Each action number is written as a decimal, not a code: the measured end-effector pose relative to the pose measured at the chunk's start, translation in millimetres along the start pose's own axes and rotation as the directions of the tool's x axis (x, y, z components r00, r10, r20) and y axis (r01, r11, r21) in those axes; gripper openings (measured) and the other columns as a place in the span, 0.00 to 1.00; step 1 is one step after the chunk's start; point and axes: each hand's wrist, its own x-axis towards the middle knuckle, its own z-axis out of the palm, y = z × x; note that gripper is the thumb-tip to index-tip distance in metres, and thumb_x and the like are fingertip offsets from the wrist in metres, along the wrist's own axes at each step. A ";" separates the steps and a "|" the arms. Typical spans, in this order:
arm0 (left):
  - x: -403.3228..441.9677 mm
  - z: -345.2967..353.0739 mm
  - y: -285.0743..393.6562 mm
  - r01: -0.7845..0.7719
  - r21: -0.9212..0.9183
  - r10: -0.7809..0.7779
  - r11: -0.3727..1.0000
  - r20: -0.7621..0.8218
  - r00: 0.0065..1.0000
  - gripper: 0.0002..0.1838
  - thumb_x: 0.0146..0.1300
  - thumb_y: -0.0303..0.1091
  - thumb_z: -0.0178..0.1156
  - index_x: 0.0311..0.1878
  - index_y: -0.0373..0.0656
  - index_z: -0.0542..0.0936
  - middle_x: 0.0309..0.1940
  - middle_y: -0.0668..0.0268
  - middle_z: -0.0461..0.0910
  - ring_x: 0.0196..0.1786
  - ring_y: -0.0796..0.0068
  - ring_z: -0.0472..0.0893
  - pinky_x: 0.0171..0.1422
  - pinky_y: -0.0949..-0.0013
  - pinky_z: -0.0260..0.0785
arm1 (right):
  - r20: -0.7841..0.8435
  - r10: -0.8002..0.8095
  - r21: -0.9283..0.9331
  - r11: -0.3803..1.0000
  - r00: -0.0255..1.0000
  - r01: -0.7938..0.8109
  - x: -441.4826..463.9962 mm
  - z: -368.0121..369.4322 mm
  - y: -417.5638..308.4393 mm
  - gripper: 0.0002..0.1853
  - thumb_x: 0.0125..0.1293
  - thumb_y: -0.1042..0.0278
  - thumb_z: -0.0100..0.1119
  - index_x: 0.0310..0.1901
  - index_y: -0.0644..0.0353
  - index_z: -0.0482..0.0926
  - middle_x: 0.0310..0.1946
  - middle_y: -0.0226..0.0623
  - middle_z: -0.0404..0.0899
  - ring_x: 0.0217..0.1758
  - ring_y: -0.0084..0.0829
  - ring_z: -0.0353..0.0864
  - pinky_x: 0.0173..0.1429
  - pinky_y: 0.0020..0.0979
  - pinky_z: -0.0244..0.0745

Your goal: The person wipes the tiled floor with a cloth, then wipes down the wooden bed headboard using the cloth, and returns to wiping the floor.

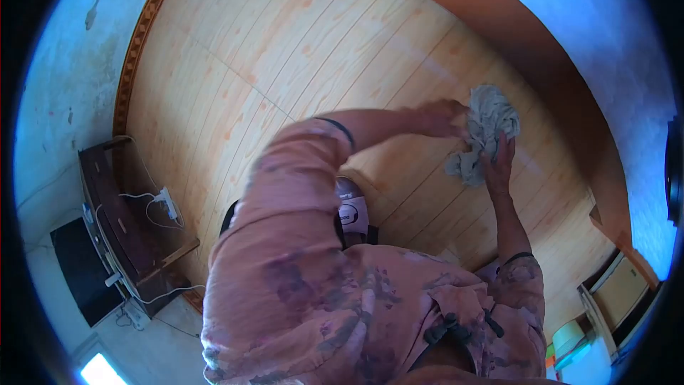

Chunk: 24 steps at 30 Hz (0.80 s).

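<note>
A crumpled grey-green cloth (490, 117) lies bunched over the wood-look floor (313, 36), right of the middle of the head view. My right hand (500, 160) is closed on its near right part, with fingers pressed into the folds. From the left, my left hand (443, 117) reaches across to the cloth's left edge. It is smeared by motion, so its grip and whether it touches the cloth cannot be made out.
A brown baseboard band (570, 50) curves along the wall at right. A dark wooden stand (121, 207) with a white power strip (167, 202) and loose cables is at left. My shoe (350, 207) shows below my left arm. A folded chair-like frame (618, 292) stands lower right.
</note>
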 end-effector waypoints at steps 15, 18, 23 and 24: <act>-285.0 -176.7 -241.3 0.950 -0.104 -0.832 0.294 -0.518 0.201 0.75 0.34 0.75 0.67 0.75 0.51 0.30 0.75 0.48 0.26 0.75 0.40 0.24 0.68 0.26 0.28 | -0.184 0.286 -0.512 0.789 0.940 -0.340 64.2 121.5 -79.5 0.43 0.55 0.63 0.62 0.70 0.67 0.52 0.69 0.70 0.43 0.73 0.62 0.48 0.72 0.49 0.51; -289.5 -175.0 -245.9 0.937 -0.110 -0.808 0.330 -0.547 0.220 0.75 0.34 0.75 0.67 0.75 0.52 0.30 0.75 0.49 0.25 0.74 0.39 0.22 0.68 0.26 0.26 | -0.096 -0.106 -0.599 0.800 0.990 0.028 100.8 174.0 -140.6 0.37 0.55 0.72 0.57 0.68 0.64 0.59 0.69 0.67 0.48 0.71 0.62 0.52 0.71 0.50 0.53; -292.3 -179.9 -235.5 0.919 -0.135 -0.809 0.372 -0.532 0.249 0.73 0.35 0.74 0.66 0.75 0.52 0.30 0.75 0.49 0.24 0.74 0.39 0.22 0.68 0.26 0.25 | 0.315 -0.216 -0.430 0.836 0.924 0.342 145.0 239.3 -285.2 0.27 0.55 0.73 0.54 0.60 0.52 0.69 0.60 0.58 0.62 0.63 0.58 0.63 0.64 0.47 0.63; -292.9 -182.2 -235.2 0.913 -0.145 -0.807 0.381 -0.535 0.252 0.73 0.36 0.74 0.66 0.75 0.51 0.31 0.75 0.49 0.24 0.74 0.39 0.22 0.68 0.26 0.25 | 0.455 -0.131 -0.352 0.882 0.881 0.314 152.1 233.0 -324.2 0.24 0.55 0.71 0.55 0.57 0.52 0.70 0.56 0.55 0.66 0.60 0.56 0.67 0.62 0.47 0.66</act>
